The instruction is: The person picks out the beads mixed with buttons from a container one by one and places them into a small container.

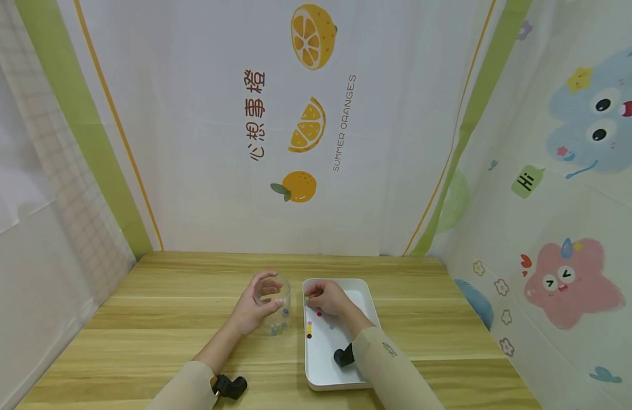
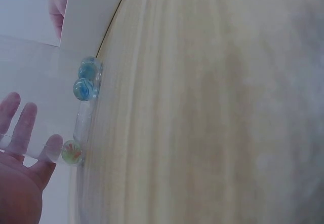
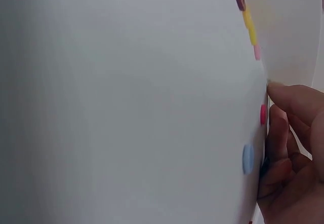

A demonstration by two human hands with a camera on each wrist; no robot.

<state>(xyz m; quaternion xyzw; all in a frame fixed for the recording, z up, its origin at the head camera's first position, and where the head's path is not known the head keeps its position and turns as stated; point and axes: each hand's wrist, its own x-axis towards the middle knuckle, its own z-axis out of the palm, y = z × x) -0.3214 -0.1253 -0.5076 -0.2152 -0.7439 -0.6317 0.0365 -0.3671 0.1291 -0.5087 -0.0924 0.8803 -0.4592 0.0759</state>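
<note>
My left hand (image 1: 249, 310) grips a clear jar (image 1: 286, 291), the fingers behind it and the thumb in front. Several glass marbles (image 2: 83, 89), bluish and one greenish-orange (image 2: 71, 152), lie at the jar's bottom. Inside the white tray (image 1: 358, 304), my right hand (image 1: 330, 297) has its fingers curled, tips at the left wall near the far corner. Whatever may be between those fingertips is hidden. By the hand lie a red button (image 1: 319, 314) and a pale blue button (image 3: 248, 158). Pink, yellow and dark brown buttons (image 1: 309, 329) line the tray's left wall.
Both stand on a wood-grain table (image 1: 193, 307), the jar just left of the tray. A printed curtain (image 1: 208, 216) hangs behind the far edge, another along the right. Black wrist cameras (image 1: 230, 387) sit on both forearms, the right one over the tray.
</note>
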